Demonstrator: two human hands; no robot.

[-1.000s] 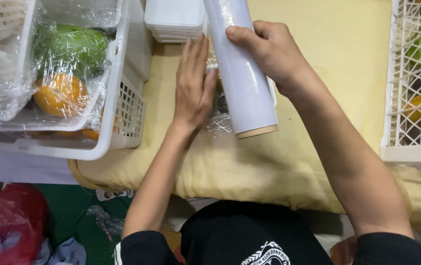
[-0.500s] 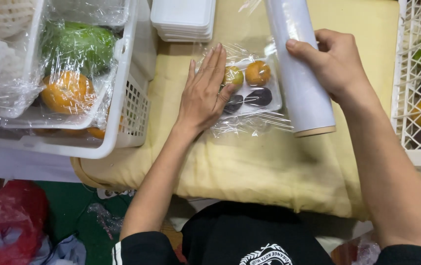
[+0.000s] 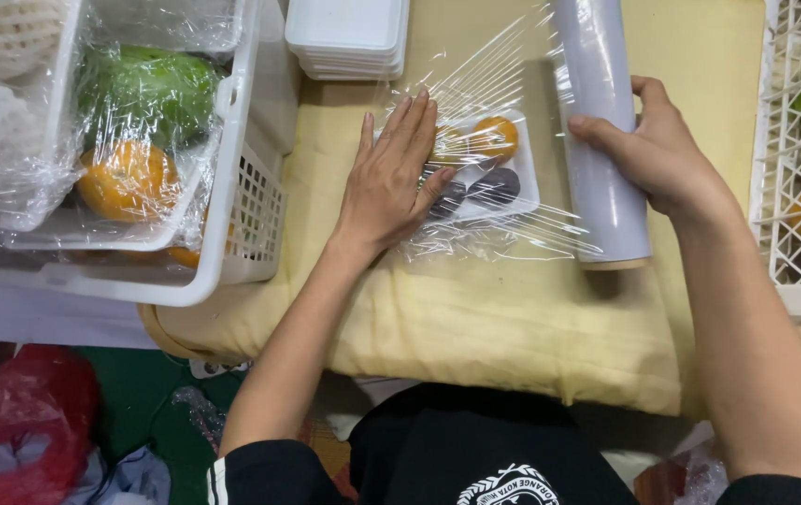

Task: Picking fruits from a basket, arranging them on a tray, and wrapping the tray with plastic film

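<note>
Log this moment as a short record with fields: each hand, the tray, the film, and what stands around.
left hand: flat, palm down on the wrapped tray's left side
right hand: gripping the cling film roll
tray: white, with orange and dark fruits, under film
film: sheet stretched taut from roll across tray
surface: yellow cloth
left: white basket of wrapped fruit trays
right: white lattice crate with fruit
top: stack of empty white trays

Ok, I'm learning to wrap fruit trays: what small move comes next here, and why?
Probably tear the film at the roll: the sheet already stretches across the tray, the left hand pins it flat, and the right hand holds the roll clear beside it.
</note>
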